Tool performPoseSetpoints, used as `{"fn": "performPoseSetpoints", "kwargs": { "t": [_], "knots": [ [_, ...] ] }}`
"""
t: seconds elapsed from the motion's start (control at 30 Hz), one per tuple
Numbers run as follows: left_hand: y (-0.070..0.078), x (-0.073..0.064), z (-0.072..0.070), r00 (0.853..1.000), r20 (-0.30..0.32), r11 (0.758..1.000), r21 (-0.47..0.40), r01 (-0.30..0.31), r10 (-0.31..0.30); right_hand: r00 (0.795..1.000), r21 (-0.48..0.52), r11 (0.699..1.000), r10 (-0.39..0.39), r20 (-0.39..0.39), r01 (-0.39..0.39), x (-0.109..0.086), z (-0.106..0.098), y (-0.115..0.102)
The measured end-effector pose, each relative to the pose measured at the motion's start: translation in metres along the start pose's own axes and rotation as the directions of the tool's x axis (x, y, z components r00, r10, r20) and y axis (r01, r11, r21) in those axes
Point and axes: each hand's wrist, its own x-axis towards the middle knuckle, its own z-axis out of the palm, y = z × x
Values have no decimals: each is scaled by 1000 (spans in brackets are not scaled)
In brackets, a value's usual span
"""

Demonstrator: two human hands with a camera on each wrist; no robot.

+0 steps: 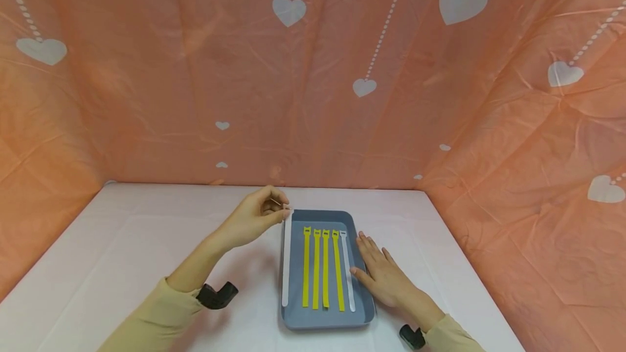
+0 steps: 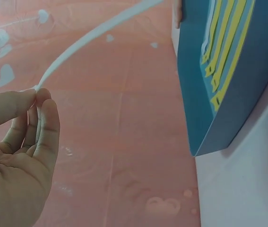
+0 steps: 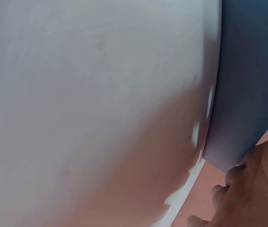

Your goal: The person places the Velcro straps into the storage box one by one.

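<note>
My left hand (image 1: 254, 215) pinches one end of a white hook-and-loop cable tie (image 1: 287, 265) between thumb and fingertips. In the left wrist view this white strip curves away from the left hand (image 2: 25, 142). It hangs at the left side of a blue-grey tray (image 1: 323, 320). Inside the tray several yellow cable ties (image 1: 316, 270) lie side by side, slotted heads toward the far end. A second white cable tie (image 1: 348, 273) lies at their right. Against the tray's right side rests my right hand (image 1: 383, 278), its fingers extended; the right wrist view shows only part of this hand (image 3: 247, 189).
The tray stands on a white table (image 1: 415, 221). Orange curtains (image 1: 323, 140) with white hearts close off the back and both sides. A black wrist-worn device (image 1: 217, 295) sits by the left cuff, another black device (image 1: 412, 337) by the right cuff.
</note>
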Motion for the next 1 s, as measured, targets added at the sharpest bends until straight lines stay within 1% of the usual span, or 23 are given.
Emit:
{"fn": "performPoseSetpoints", "kwargs": {
  "t": [0.17,0.33,0.5,0.6,0.83,1.0],
  "knots": [
    [-7,5,8,1000,12,1000,3,16,-17,1000,-1,1000,0,-2,0,0,0,1],
    [-16,9,15,999,29,999,30,32,-33,1000,-5,1000,0,-1,0,0,1,1],
    [-25,12,21,998,43,998,61,34,-36,1000,-8,1000,-2,0,2,0,0,2],
    [-31,14,25,999,40,996,80,32,-36,1000,-8,1000,-1,3,1,0,0,2],
    [-45,19,28,998,49,993,116,20,-26,1000,-4,1000,0,6,0,0,1,2],
    [-53,21,30,998,59,990,141,24,-33,1000,-2,1000,-1,3,1,0,1,2]
  ]
}}
